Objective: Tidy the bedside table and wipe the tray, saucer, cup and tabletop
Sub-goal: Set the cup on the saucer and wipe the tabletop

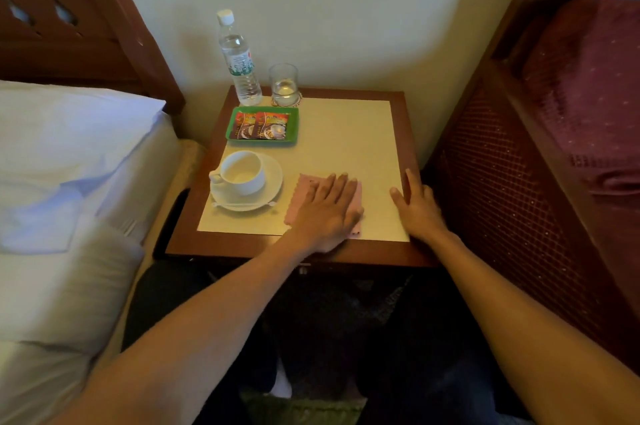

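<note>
Our left hand point(329, 208) presses the pink cloth point(306, 187), fingers flat; our right hand point(417, 204) rests straight-fingered on the table point(346, 133). Limp and light, the cloth likely needs whole-palm pressure.

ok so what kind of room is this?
Probably a hotel bedroom. A bedside table stands next to white pillows and a headboard. On it are a tray of drink sachets, a water bottle, and a cup on a saucer.
</note>
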Available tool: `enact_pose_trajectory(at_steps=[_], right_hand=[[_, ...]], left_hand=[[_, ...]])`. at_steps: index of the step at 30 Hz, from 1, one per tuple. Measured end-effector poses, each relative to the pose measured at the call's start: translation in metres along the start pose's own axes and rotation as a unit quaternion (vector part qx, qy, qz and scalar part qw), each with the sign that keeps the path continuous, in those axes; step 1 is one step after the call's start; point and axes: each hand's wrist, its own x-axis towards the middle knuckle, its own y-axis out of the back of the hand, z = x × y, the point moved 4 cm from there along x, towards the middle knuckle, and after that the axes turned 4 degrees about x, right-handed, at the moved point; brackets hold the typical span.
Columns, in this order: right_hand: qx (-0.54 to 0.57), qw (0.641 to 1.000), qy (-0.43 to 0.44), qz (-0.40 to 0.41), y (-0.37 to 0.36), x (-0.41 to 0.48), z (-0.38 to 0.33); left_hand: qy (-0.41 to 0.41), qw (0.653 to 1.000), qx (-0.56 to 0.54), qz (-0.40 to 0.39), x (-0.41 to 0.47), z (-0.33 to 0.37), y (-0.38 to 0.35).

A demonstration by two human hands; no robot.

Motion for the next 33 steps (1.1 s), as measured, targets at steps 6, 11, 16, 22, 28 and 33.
enact_pose_trajectory(at_steps=[6, 11, 16, 22, 28, 33], right_hand=[[0.231, 0.971, -0.061, 0.011, 0.016, -0.001, 0.002], [0.398, 0.907, -0.139, -0.018, 0.009, 0.000, 0.020], [0.494, 0.858, -0.131, -0.043, 0.004, 0.004, 0.024], [0.550, 0.823, -0.125, -0.072, 0.005, 0.008, 0.029], [0.450, 0.880, -0.139, -0.058, 0.004, 0.018, 0.015], [0.389, 0.908, -0.157, -0.005, 0.007, 0.028, 0.008]], left_hand=[[-0.090, 0.996, 0.018, 0.006, -0.003, 0.097, -0.014], [-0.199, 0.979, 0.032, -0.015, -0.016, 0.045, -0.010], [0.023, 1.000, -0.012, -0.002, 0.054, 0.057, 0.000], [-0.143, 0.990, 0.009, 0.012, 0.002, 0.116, -0.013], [-0.175, 0.984, 0.040, -0.002, 0.008, 0.009, 0.002], [0.064, 0.998, -0.022, 0.008, 0.098, 0.020, 0.004]])
